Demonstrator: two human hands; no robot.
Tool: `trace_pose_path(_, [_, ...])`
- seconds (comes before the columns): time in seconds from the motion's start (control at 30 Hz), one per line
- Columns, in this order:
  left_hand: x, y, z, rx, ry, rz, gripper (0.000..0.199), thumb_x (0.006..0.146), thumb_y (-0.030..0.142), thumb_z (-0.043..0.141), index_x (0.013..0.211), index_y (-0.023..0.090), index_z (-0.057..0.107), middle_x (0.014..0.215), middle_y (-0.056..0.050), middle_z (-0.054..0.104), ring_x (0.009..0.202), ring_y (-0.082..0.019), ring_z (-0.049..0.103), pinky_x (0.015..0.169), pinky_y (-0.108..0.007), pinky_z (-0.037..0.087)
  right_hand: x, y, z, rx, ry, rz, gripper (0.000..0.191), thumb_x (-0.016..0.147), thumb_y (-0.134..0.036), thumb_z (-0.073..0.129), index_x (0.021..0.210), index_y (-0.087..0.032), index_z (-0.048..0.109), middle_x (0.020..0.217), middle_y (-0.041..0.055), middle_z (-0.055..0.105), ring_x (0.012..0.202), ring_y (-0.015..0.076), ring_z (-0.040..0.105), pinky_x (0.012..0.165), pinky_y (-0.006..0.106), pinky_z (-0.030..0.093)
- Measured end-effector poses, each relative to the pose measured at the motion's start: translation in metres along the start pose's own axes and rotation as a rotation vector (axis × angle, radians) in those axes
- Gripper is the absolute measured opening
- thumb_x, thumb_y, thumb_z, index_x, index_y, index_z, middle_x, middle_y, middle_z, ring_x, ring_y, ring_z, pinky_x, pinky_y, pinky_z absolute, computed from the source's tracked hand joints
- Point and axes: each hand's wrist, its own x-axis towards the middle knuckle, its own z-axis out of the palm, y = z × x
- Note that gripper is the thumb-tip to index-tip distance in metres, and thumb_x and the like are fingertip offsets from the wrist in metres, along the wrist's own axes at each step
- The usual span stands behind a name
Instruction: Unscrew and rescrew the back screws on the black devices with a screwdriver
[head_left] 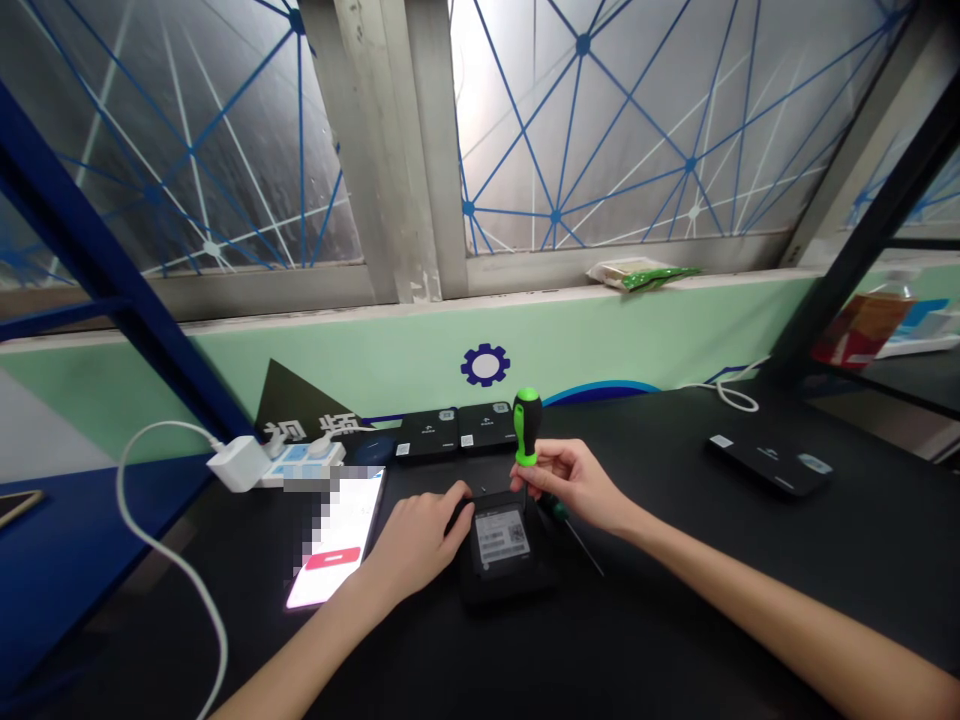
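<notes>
A black box-shaped device (480, 590) with a white printed label (502, 540) lies on the table in front of me. My left hand (421, 535) grips its left edge, thumb and fingers curled around the upper left corner. In my right hand (571, 480) is a screwdriver (527, 428) with a green and black handle, pinched low near the shaft. It stands upright, its shaft pointing down at the device's upper right corner; the tip is too small to make out. A second screwdriver (583, 545) lies beside the device, its handle partly hidden under my right hand.
Two similar black boxes (427, 436) stand at the wall, another (769, 463) at right. A lit phone (341, 540) lies left, near a power strip (304, 462) with a white charger (238, 463) and cable. A green packet (641, 273) rests on the sill.
</notes>
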Motion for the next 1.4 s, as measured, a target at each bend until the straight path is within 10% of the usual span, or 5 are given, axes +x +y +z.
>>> trace_pose_path(0.5, [-0.0011, -0.0009, 0.0001, -0.018, 0.006, 0.006, 0.024, 0.105, 0.036, 0.033, 0.110, 0.024, 0.054, 0.078, -0.002, 0.069, 0.071, -0.026, 0.068, 0.059, -0.028, 0.036, 0.0054, 0.0071, -0.0018, 0.087, 0.071, 0.089, 0.038, 0.060, -0.033, 0.091, 0.068, -0.018, 0.057, 0.057, -0.0018, 0.066, 0.051, 0.0129, 0.062, 0.052, 0.025, 0.051])
trace_pose_path(1.4, [-0.0003, 0.0024, -0.0044, -0.010, -0.014, -0.007, 0.028, 0.105, 0.036, 0.031, 0.111, 0.023, 0.055, 0.079, -0.003, 0.070, 0.074, -0.026, 0.070, 0.061, -0.030, 0.041, 0.0026, 0.0028, -0.0085, 0.040, -0.012, 0.013, 0.026, 0.082, -0.041, 0.075, 0.088, -0.015, 0.075, 0.082, 0.0071, 0.074, 0.064, 0.0125, 0.062, 0.060, 0.025, 0.051])
